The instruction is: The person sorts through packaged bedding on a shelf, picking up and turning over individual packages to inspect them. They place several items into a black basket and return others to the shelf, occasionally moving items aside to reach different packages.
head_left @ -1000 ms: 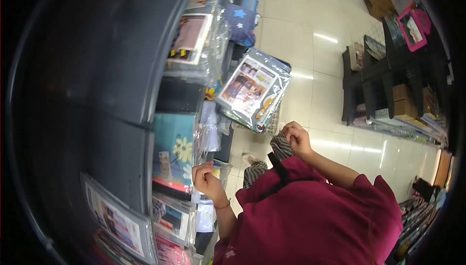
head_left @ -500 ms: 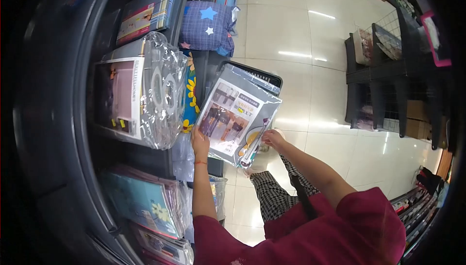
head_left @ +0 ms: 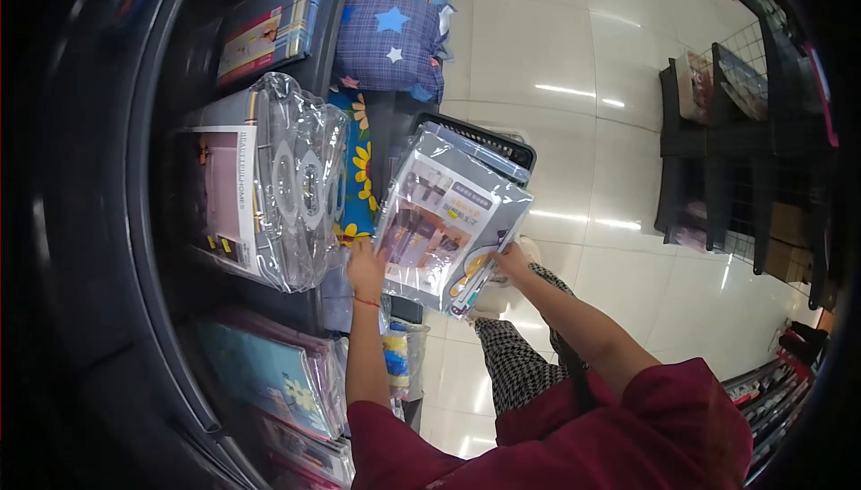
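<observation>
Both hands hold one flat, grey bedding pack wrapped in clear plastic with a printed picture card on its face (head_left: 446, 225). The left hand (head_left: 366, 268) grips the pack's lower left corner, its fingers closed around the edge, a thin red cord at the wrist. The right hand (head_left: 510, 263) grasps the lower right corner, fingers curled under the edge beside the orange and yellow print. The pack is tilted, raised in front of the person's body and above a black plastic shopping basket (head_left: 489, 138), whose rim shows just behind the pack's upper edge; whether the pack touches the basket cannot be told.

To the left stands a dark grey metal shelf (head_left: 161, 248). On it, just beside the left hand, sits a bulky clear plastic bedding bag with a pink and white label (head_left: 269, 176). Between that bag and the held pack shows a blue fabric pack with yellow sunflowers (head_left: 360, 172). Higher up lies a dark blue checked cushion with light stars (head_left: 392, 46). Below the left arm are teal flat packs with a flower print (head_left: 265, 373). The glossy cream tiled floor (head_left: 574, 51) spreads to the right, where a black wire rack (head_left: 735, 140) stands well apart.
</observation>
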Demonstrator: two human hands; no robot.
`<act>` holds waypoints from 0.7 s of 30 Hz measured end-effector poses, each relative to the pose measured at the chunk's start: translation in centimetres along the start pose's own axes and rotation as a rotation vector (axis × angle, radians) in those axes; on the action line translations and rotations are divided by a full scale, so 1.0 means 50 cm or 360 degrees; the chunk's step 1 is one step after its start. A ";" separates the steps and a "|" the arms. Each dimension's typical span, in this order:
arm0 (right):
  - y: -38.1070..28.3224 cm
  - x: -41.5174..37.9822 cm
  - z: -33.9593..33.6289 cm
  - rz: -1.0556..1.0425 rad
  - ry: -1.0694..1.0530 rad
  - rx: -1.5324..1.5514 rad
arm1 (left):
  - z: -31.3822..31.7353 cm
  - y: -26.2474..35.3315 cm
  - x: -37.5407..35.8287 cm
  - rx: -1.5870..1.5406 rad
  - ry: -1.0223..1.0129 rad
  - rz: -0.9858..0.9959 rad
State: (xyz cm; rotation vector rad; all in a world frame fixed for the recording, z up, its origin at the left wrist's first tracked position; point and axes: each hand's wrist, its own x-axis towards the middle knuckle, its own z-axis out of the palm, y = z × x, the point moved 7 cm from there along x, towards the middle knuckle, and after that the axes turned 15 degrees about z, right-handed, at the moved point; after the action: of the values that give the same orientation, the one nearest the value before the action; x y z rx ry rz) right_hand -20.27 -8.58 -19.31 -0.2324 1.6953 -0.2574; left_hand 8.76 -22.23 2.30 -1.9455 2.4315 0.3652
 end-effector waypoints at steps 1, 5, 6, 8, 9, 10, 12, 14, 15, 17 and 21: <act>0.006 0.014 0.001 -0.0039 -0.0023 -0.0052 | -0.008 0.019 -0.009 -0.0007 -0.0090 0.0039; 0.004 -0.019 -0.024 0.0119 0.0113 -0.0135 | -0.118 0.139 -0.075 0.0004 -0.0138 0.0241; 0.014 -0.014 -0.029 0.0125 0.0110 -0.0114 | -0.151 0.171 -0.097 0.0015 -0.0067 0.0309; 0.009 -0.039 -0.039 0.0087 0.0003 -0.0004 | -0.201 0.218 -0.154 -0.0087 0.0014 0.0386; -0.010 -0.088 -0.056 0.0048 -0.0105 0.0079 | -0.242 0.247 -0.175 -0.0172 0.0121 0.0458; -0.019 -0.137 -0.073 0.0010 -0.0218 0.0149 | -0.288 0.277 -0.202 -0.0255 0.0231 0.0522; -0.071 -0.273 -0.087 -0.0132 -0.0702 0.0300 | -0.368 0.312 -0.254 -0.0412 0.0406 0.0534; -0.094 -0.396 -0.079 -0.0112 -0.1149 0.0482 | -0.441 0.319 -0.322 -0.0554 0.0547 0.0408; -0.087 -0.436 -0.074 -0.0117 -0.1330 0.0540 | -0.478 0.321 -0.360 -0.0613 0.0624 0.0379; -0.106 -0.530 -0.052 -0.0189 -0.1584 0.0530 | -0.545 0.314 -0.431 -0.0722 0.0805 0.0344; -0.147 -0.681 0.004 -0.0563 -0.1420 0.0036 | -0.641 0.263 -0.615 -0.0889 0.1255 0.0030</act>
State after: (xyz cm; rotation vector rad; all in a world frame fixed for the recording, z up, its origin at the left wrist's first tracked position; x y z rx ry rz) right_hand -15.35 -5.42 15.05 -0.5409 0.7608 -0.3651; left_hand 7.63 4.12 40.38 -2.7076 3.0526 0.3510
